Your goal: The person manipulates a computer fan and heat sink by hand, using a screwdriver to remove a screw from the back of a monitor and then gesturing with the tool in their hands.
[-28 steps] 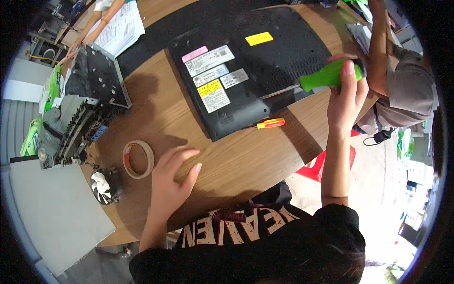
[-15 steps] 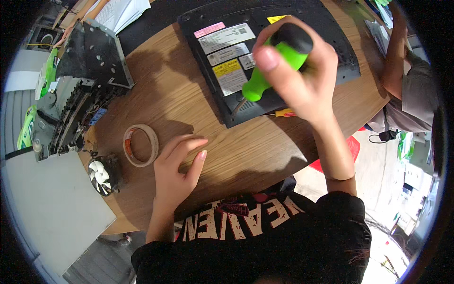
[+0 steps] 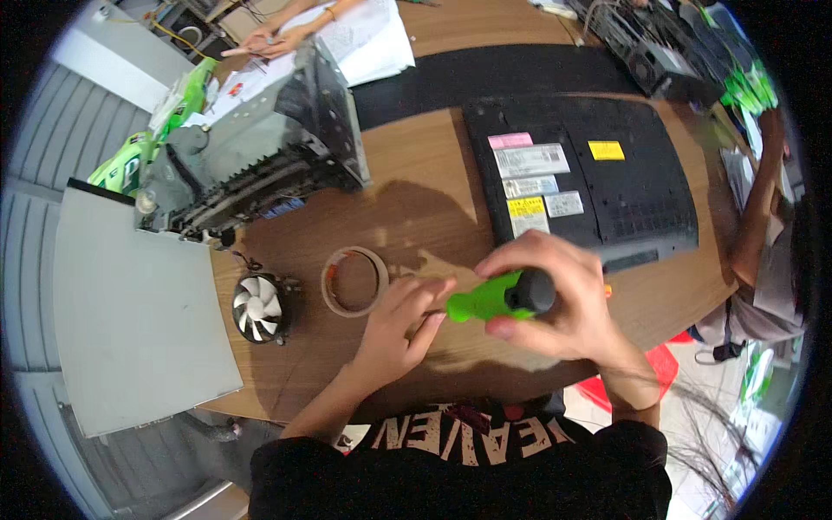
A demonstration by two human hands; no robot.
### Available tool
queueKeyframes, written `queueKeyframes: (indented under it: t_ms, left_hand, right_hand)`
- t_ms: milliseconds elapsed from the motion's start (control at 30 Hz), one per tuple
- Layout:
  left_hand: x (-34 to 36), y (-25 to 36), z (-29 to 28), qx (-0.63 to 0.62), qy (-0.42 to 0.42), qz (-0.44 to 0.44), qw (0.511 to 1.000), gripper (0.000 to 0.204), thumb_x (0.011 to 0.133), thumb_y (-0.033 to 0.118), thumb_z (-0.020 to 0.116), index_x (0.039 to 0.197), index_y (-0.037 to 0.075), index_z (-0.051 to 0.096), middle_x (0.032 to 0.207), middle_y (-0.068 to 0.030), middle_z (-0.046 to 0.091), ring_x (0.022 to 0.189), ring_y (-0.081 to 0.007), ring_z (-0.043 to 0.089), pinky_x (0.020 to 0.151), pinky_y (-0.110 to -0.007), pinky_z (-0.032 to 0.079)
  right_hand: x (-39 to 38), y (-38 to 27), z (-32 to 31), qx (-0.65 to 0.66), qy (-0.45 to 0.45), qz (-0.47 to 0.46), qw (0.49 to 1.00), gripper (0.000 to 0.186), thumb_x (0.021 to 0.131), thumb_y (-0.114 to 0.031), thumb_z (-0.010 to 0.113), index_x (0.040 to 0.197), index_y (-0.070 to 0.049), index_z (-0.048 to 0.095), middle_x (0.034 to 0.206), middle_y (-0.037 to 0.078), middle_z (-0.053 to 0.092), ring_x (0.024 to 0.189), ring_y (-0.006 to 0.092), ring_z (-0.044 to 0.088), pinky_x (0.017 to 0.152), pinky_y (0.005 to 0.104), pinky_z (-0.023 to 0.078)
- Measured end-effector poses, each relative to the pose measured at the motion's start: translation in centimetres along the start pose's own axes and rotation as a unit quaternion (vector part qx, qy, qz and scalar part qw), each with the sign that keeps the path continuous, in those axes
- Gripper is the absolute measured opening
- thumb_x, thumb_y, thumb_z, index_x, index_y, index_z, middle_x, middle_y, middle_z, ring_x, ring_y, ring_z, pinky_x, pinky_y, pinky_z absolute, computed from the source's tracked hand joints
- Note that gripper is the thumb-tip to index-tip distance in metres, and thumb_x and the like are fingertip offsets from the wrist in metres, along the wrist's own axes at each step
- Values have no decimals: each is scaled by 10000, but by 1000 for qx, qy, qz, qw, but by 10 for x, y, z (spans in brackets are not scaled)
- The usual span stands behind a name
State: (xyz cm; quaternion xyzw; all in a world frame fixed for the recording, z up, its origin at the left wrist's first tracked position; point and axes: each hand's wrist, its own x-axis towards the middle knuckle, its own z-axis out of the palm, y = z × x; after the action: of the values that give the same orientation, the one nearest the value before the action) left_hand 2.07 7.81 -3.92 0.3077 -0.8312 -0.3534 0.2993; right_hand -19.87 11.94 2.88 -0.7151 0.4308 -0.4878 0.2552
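Note:
My right hand (image 3: 563, 299) is wrapped round the handle of a green and black screwdriver (image 3: 494, 296), held above the wooden table and pointing left. Its short shaft reaches between the thumb and fingers of my left hand (image 3: 399, 329), which are drawn together round the tip. Whether a small piece sits in that pinch is too small to make out. Beyond my right hand lies a black laptop (image 3: 641, 191), underside up, with white, pink and yellow labels. A ring of tape (image 3: 379, 264) rests just beyond my left hand.
A cooling fan with white blades (image 3: 258, 309) and a grey metal computer chassis (image 3: 251, 173) stand on the left. Behind my right hand shows a bit of a second screwdriver handle (image 3: 608, 290). Other people's hands (image 3: 282, 42) are over papers at the far side; another person sits at right.
My right hand has brought the screwdriver off the laptop's near left corner, toward me. My left hand's fingers have come to the screwdriver's tip. The head view has shifted, showing more of the far side.

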Motion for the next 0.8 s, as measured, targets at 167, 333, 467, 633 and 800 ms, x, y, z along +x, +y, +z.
queueKeyframes:
  t_ms: [167, 333, 467, 633, 800]
  left_hand:
    - [-5, -10, -10, -20, -110, -25, 993, 137, 851, 72, 597, 977, 33, 633, 801, -111, 604, 776, -300, 577, 718, -375, 444]
    - [-6, -7, -8, -185, -152, -156, 958, 194, 943, 127, 488, 987, -1, 627, 841, -92, 670, 766, -142, 643, 688, -283, 489]
    - [-12, -21, -1, -236, -114, -208, 942, 227, 942, 129, 502, 1051, -19, 636, 830, -87, 686, 777, -153, 660, 706, -274, 505]
    - [-16, -26, 4, -132, -4, -143, 981, 185, 879, 67, 592, 1027, -15, 667, 830, -91, 705, 771, -147, 672, 696, -279, 519]
    - [-12, -26, 3, -108, 55, -59, 991, 213, 817, 6, 652, 1029, 1, 679, 866, -109, 713, 776, -158, 686, 707, -269, 520]
  right_hand:
    - [-6, 14, 7, 195, 67, 94, 974, 431, 835, -14, 634, 1232, 2, 468, 1157, 134, 571, 1001, 180, 590, 814, 293, 503]
    - [-6, 31, -13, 305, 91, 140, 938, 444, 863, 42, 562, 1278, -7, 412, 1170, 162, 561, 1013, 176, 581, 815, 282, 491]
    - [-9, 41, -23, 238, 73, 157, 956, 406, 838, 72, 591, 1230, 2, 511, 1169, 117, 549, 964, 144, 577, 757, 243, 483]
    - [-5, 48, -32, 239, 28, 163, 957, 416, 834, 74, 602, 1241, 4, 545, 1182, 113, 518, 944, 152, 579, 808, 252, 500]
    - [-9, 57, -21, 248, 99, 168, 949, 396, 863, 73, 577, 1239, -2, 478, 1135, 98, 544, 997, 188, 612, 845, 291, 505]
